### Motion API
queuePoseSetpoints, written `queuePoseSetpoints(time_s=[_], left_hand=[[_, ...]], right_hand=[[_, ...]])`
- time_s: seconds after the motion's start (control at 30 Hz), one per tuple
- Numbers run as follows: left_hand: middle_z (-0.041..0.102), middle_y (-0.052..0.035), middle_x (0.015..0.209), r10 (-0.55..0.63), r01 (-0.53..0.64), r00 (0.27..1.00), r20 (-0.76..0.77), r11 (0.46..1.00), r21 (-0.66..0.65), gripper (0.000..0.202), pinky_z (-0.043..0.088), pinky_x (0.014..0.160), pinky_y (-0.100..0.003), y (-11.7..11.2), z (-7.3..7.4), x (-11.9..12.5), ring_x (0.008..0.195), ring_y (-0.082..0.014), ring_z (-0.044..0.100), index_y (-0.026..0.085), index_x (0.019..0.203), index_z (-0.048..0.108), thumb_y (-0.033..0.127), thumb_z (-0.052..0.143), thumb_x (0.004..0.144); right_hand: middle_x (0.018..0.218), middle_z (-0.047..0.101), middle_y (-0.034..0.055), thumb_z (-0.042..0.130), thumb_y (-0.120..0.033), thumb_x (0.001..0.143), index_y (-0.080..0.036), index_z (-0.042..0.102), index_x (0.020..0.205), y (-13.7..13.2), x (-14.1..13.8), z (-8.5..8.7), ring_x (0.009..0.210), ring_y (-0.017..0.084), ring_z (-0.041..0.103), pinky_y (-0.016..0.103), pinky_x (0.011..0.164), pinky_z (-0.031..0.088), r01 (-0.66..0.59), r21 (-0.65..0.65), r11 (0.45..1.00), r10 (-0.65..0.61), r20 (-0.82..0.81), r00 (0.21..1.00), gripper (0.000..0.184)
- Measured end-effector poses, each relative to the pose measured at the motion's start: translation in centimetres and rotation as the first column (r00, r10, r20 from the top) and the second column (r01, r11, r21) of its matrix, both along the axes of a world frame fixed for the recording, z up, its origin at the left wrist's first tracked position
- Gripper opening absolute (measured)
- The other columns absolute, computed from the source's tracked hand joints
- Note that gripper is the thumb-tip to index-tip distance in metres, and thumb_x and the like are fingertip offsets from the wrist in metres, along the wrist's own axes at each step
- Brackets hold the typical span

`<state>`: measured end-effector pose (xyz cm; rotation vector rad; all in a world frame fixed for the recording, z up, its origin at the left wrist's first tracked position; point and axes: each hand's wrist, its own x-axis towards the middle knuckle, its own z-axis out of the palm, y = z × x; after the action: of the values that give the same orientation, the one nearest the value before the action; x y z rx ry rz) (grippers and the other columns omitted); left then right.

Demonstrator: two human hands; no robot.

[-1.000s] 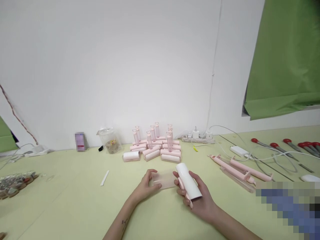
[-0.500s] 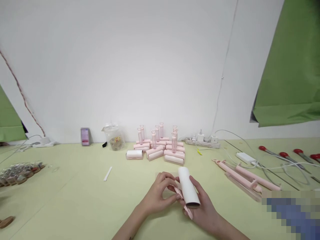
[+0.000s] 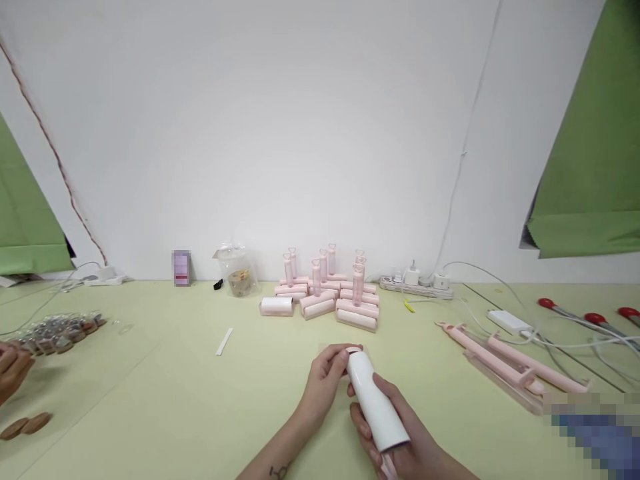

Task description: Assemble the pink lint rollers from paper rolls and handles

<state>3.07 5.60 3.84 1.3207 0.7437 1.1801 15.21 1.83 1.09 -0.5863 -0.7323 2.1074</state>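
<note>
white roll (image 3: 377, 403) fills the right hand's (image 3: 403, 417) curled fingers. left hand (image 3: 323, 383) has moved to its far end, fingers pinched on the pink frame (image 3: 355, 349), so both now work together.

The right hand (image 3: 416, 433) grips a white roll (image 3: 376, 401); the left hand (image 3: 323, 383) pinches a pink part (image 3: 355, 349) at its far end; beyond, pink rollers (image 3: 357, 314) cluster near a white wall (image 3: 320, 133).

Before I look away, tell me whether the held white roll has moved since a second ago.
Yes: the white roll has moved downward in the view, away from the pink rollers grouped beyond it.
</note>
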Motion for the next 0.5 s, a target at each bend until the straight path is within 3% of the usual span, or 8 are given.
queuePoseSetpoints(time_s=[0.1, 0.3, 0.43, 0.5], left_hand=[[0.061, -0.0030, 0.080, -0.029, 0.034, 0.996, -0.083, 0.998, 0.059, 0.037, 0.043, 0.064, -0.024, -0.5, 0.1, 0.0, 0.059, -0.0106, 0.049, 0.017, 0.099, 0.060, 0.044, 0.043, 0.080], [0.061, -0.0058, 0.087, -0.065, 0.067, 0.996, -0.067, 0.997, 0.026, 0.036, 0.042, 0.063, -0.026, -0.5, 0.1, -0.2, 0.056, -0.0103, 0.047, 0.017, 0.097, 0.062, 0.043, 0.051, 0.076], [0.059, -0.0066, 0.094, -0.124, 0.124, 0.992, 0.037, 0.992, 0.001, 0.038, 0.042, 0.067, -0.027, -0.7, 0.4, 0.1, 0.069, -0.0138, 0.052, 0.018, 0.103, 0.057, 0.039, 0.059, 0.071], [0.056, -0.0066, 0.097, -0.110, 0.114, 0.990, 0.090, 0.993, -0.034, 0.041, 0.043, 0.067, -0.026, -0.8, 0.5, 0.1, 0.077, -0.0159, 0.053, 0.019, 0.104, 0.054, 0.037, 0.062, 0.069]], right_hand=[[0.050, 0.051, -0.0039, 0.029, -0.051, 0.083, -0.020, 0.050, 0.095, 0.1, 0.3, -0.5, 0.033, 0.010, 0.049, 0.021, 0.027, 0.042, -0.003, 0.031, 1.000, 0.003, 0.003, 1.000, 0.039], [0.047, 0.051, -0.0033, 0.024, -0.050, 0.084, -0.018, 0.052, 0.091, 0.1, 0.7, -0.1, 0.030, 0.010, 0.048, 0.019, 0.025, 0.040, -0.036, 0.077, 0.996, 0.033, 0.033, 0.999, 0.043], [0.046, 0.050, -0.0015, 0.026, -0.054, 0.083, -0.013, 0.057, 0.068, 0.0, 0.8, 1.4, 0.030, 0.010, 0.047, 0.020, 0.027, 0.039, -0.044, 0.078, 0.996, 0.033, 0.145, 0.989, 0.053], [0.053, 0.054, 0.0019, 0.026, -0.056, 0.082, -0.012, 0.057, 0.064, 0.0, 0.9, 2.3, 0.039, 0.011, 0.052, 0.024, 0.036, 0.044, -0.012, 0.081, 0.997, -0.001, 0.158, 0.988, 0.057]])
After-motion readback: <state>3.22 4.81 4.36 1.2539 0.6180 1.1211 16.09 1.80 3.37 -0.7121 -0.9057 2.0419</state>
